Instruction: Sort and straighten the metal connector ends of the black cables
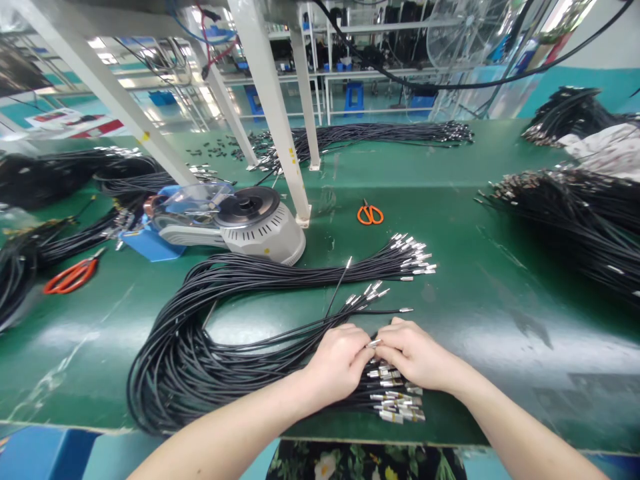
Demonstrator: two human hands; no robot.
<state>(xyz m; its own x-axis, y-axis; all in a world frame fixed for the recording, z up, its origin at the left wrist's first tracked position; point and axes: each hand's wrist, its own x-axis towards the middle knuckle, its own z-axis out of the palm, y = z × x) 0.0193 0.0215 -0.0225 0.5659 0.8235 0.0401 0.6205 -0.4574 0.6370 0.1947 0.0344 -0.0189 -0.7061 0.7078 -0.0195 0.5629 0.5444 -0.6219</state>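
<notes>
A bundle of black cables (170, 333) with silver metal ends lies bent in a U on the green table. Over the lower branch, my left hand (341, 359) is closed in a pinch on one cable's metal end (373, 343). My right hand (413, 353) pinches the same connector from the right, fingertips almost touching the left ones. Under and below my hands are several more metal ends (397, 403) in a cluster. The upper branch's silver tips (413, 257) fan out above. A few loose cable ends (367, 293) stick up between the branches.
Behind the bundle stands a grey round machine (263, 227) beside a white post (275, 107). Orange-handled scissors (370, 215) lie beyond the cables, and another orange pair (73, 275) at left. More black cable bundles lie at right (575, 227), at the back (380, 133) and left.
</notes>
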